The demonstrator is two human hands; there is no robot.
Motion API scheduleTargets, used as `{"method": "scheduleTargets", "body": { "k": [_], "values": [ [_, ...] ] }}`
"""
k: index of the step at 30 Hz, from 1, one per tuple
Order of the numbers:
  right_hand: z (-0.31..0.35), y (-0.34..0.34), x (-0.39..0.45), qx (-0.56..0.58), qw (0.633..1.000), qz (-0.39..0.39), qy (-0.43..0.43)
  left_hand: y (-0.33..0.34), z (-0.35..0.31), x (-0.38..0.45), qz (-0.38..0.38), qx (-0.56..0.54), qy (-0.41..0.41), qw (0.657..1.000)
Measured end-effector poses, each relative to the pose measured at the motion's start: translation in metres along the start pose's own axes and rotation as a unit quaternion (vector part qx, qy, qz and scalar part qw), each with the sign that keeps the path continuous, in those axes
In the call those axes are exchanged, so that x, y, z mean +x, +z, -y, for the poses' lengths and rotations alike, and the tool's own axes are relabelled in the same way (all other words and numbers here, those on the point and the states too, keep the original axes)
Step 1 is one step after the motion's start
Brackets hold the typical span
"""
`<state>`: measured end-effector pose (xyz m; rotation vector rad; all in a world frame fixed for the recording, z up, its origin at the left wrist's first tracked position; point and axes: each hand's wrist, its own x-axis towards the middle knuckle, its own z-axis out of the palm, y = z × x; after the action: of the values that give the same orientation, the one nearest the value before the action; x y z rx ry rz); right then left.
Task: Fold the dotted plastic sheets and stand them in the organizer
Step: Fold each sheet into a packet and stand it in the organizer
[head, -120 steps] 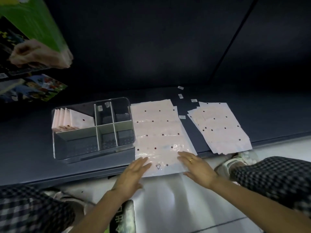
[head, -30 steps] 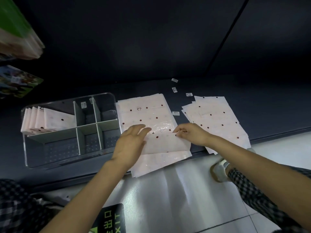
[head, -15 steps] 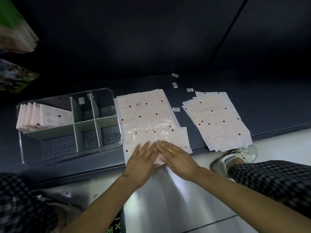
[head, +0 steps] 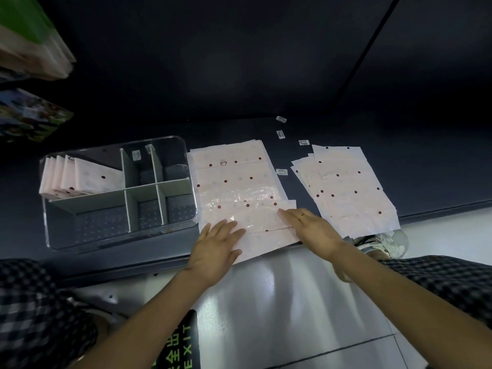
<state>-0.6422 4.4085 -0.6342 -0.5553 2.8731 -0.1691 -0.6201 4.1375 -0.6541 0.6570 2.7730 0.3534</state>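
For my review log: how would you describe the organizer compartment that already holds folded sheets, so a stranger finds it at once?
Start at the clear organizer on the dark shelf, left of the sheet under both hands. Its grey dividers split it into several compartments; look at the far-left one. Only that one holds folded dotted sheets, standing on edge in a leaning row.

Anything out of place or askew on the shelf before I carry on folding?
Four small labels lie loose on the shelf between and behind the two sheet piles. The right stack is fanned and skewed, its near corner past the shelf edge. The middle stack, under both flat hands, overhangs too.
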Motion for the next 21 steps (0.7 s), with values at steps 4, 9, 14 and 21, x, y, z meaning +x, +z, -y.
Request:
{"method": "scheduleTargets", "body": {
  "k": [4,9,14,21],
  "values": [
    [0.004,-0.023,0.005,-0.103,0.979,-0.097,-0.146,-0.002,-0.011,0.005,-0.005,0.027,-0.02,0.999],
    [0.022,-0.033,-0.003,-0.085,0.947,-0.16,-0.267,0.001,-0.029,0.003,-0.021,-0.022,-0.005,1.0],
    [0.061,-0.037,-0.003,0.014,0.946,-0.176,-0.272,0.004,-0.038,-0.003,-0.073,-0.151,-0.045,0.985],
    [0.057,-0.042,0.031,0.295,0.954,-0.02,0.046,0.002,-0.036,-0.003,-0.107,-0.359,-0.232,0.898]
  ]
}}
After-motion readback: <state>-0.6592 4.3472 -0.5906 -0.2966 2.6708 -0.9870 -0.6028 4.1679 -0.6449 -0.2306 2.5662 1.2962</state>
